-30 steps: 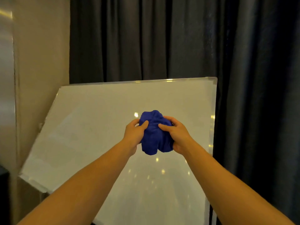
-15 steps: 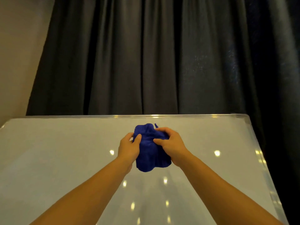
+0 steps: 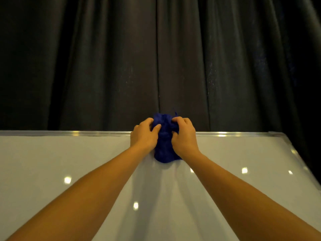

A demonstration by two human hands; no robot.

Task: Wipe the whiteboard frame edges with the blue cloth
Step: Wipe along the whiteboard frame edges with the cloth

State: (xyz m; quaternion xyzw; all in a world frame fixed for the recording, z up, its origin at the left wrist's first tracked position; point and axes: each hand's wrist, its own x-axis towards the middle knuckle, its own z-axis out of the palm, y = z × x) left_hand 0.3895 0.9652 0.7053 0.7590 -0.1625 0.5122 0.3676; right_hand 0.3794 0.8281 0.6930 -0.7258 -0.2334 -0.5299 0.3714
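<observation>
A bunched blue cloth (image 3: 164, 141) sits over the middle of the whiteboard's top frame edge (image 3: 69, 133), a thin silver strip that runs across the view. My left hand (image 3: 144, 134) grips the cloth's left side and my right hand (image 3: 184, 136) grips its right side; both press it onto the edge. The cloth's lower part hangs down onto the white board face (image 3: 52, 162). The right frame edge (image 3: 295, 153) slants down toward the lower right corner. The strip of frame under the cloth is hidden.
A dark pleated curtain (image 3: 156, 58) hangs right behind the board and fills the upper half of the view. Ceiling lights reflect as bright spots on the glossy board face.
Both hands carried the cloth up from the middle of the board face to its top frame edge. The view turned to face the board squarely and closer.
</observation>
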